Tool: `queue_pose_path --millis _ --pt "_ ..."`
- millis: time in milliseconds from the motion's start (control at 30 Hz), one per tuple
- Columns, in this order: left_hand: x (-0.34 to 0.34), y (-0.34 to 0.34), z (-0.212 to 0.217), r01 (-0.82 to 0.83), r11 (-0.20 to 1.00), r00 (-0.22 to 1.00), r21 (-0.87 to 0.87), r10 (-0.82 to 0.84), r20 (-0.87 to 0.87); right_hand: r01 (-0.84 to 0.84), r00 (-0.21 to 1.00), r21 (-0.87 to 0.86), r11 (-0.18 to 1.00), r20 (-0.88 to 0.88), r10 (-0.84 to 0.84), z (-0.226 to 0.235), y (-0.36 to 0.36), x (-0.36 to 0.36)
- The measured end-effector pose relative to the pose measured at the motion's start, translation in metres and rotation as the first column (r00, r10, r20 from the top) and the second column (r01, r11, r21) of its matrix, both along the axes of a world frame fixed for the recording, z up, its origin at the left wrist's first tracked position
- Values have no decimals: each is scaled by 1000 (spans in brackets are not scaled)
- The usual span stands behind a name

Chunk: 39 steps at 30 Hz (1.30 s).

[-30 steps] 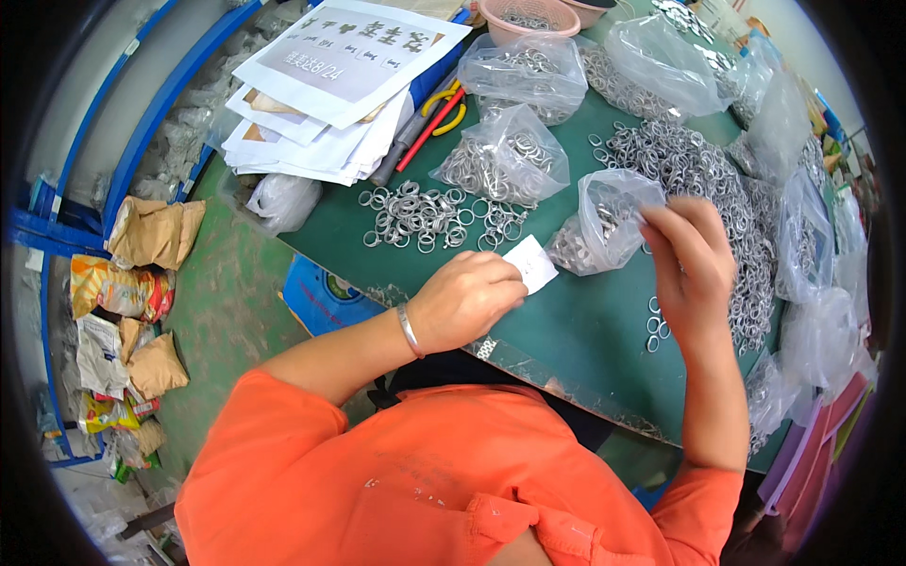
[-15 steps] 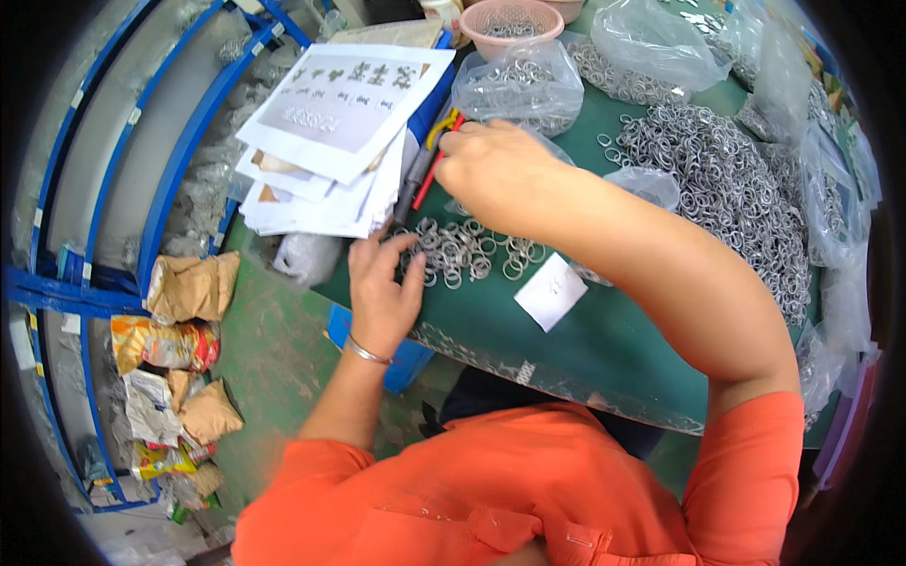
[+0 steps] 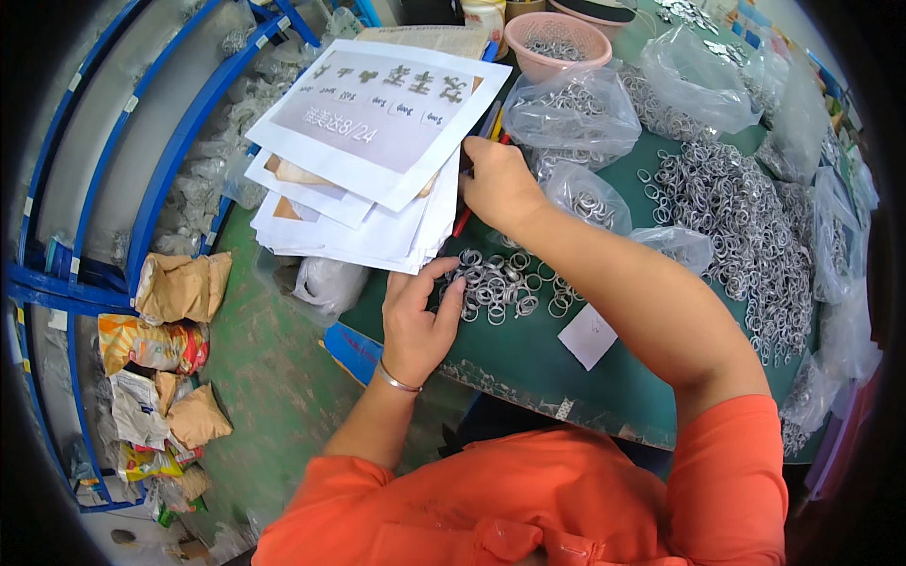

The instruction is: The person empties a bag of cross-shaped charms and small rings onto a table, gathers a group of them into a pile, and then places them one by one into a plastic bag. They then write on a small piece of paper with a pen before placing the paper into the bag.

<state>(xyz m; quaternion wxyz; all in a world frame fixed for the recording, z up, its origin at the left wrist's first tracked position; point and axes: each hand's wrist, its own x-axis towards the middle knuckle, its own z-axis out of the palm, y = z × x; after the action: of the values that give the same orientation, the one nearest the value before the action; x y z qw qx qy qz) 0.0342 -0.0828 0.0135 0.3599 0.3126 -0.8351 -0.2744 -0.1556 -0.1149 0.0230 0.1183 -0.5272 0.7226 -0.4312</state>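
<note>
My left hand (image 3: 415, 321) rests at the left end of a small pile of metal rings (image 3: 500, 283) on the green tabletop. Its thumb and index finger are apart, with rings by the fingertips; the other fingertips reach the lower edge of a paper stack (image 3: 354, 247). My right hand (image 3: 502, 184) is bent at the right edge of that stack, beside a red pen (image 3: 462, 223). Its fingertips are hidden there, so what they touch does not show. A printed sheet (image 3: 377, 113) with pictures tops the stack.
A white paper slip (image 3: 587, 337) lies near the table's front edge. Behind are a bag of rings (image 3: 571, 108) and a pink basket (image 3: 557, 42). A large heap of rings (image 3: 736, 226) spreads at right. Blue shelving (image 3: 170, 203) and packets (image 3: 151, 344) stand at left.
My right hand has moved left from over the pens to the paper stack's right edge. My left hand stays by the small ring pile. The whole view has shifted.
</note>
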Motion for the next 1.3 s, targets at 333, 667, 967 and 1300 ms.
queue_pose_path --millis 333,667,967,1300 --pt "2 -4 -1 28 1000 999 -4 -28 -37 -41 985 -232 972 -175 0 -7 7 -14" --pt "-4 0 -12 -11 1000 998 -7 10 -68 -272 919 18 962 -291 266 46 53 -27" --pt "-2 23 -1 171 920 946 354 -52 -321 -674 735 285 682 164 658 86 77 -29" --pt "15 39 15 377 407 869 832 156 -469 -305 342 247 920 -873 348 -7 16 -24"
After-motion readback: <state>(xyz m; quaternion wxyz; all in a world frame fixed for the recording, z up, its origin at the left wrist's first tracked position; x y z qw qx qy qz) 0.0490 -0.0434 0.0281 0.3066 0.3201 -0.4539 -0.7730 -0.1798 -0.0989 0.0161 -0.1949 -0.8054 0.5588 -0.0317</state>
